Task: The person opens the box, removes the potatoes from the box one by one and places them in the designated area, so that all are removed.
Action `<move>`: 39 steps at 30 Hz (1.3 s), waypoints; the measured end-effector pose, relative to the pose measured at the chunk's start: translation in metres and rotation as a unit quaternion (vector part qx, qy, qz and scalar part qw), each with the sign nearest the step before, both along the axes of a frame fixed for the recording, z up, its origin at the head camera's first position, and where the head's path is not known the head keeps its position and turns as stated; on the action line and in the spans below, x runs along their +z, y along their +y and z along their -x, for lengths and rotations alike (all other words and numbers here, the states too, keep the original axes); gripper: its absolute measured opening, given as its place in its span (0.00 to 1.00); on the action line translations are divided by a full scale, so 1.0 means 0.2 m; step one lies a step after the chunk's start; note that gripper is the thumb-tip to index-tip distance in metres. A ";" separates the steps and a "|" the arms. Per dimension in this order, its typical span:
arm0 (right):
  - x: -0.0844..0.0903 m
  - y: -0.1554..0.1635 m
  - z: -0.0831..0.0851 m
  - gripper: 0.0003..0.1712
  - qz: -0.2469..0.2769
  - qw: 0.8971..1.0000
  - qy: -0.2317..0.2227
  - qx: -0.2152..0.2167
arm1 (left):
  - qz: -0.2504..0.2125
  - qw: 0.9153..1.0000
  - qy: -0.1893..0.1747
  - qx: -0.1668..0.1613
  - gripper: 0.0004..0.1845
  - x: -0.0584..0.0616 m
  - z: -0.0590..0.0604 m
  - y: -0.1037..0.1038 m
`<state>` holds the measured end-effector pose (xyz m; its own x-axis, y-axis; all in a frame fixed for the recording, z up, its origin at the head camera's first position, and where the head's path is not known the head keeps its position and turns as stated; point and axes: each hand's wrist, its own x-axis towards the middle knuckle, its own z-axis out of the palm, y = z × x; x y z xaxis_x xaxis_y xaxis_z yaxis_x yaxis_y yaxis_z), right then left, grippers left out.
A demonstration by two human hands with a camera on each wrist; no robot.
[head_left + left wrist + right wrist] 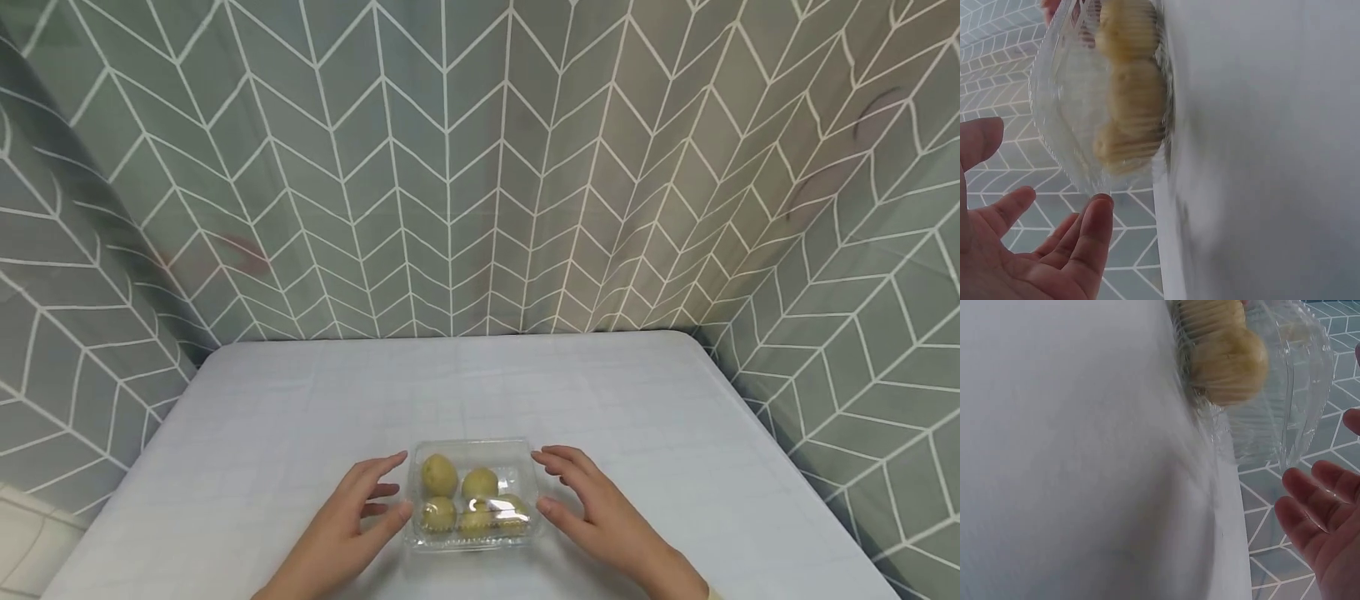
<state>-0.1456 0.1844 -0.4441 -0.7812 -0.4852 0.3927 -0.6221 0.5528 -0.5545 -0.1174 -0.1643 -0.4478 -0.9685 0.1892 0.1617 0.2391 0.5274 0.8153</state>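
Observation:
A clear plastic clamshell box (pixel 517 479) sits at the near middle of the table with its lid down. Inside lie several round yellow fruits (pixel 440 475), seen through ribbed plastic walls in both wrist views. My left hand (pixel 348 525) is at the box's left side, fingers spread and slightly bent, thumb tip close to the near left edge. On the opposite side my right hand (pixel 596 512) is held the same way, fingertips just off the right rim. Neither hand grips the box. In the left wrist view, a fingertip (pixel 1100 203) overlaps the box's corner.
A white cloth covers the table (pixel 337 392), which has rounded far corners. Grey-green curtains (pixel 480 208) with a white chevron pattern hang behind it and along both sides. Pale tiles (pixel 26 542) show at the lower left.

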 end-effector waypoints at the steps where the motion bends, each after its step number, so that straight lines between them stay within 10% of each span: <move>1: 0.00 0.00 0.00 0.29 0.004 1.000 -0.003 0.000 | -0.006 1.000 0.000 -0.004 0.31 0.00 0.00 0.01; 26: -0.03 -0.03 -0.07 0.40 -0.048 0.994 -0.095 -0.032 | -0.016 0.997 -0.030 -0.075 0.41 -0.05 -0.04 0.06; 39: -0.05 -0.02 -0.05 0.43 -0.001 0.996 -0.083 0.021 | 0.007 0.996 -0.023 -0.088 0.41 -0.05 -0.04 0.06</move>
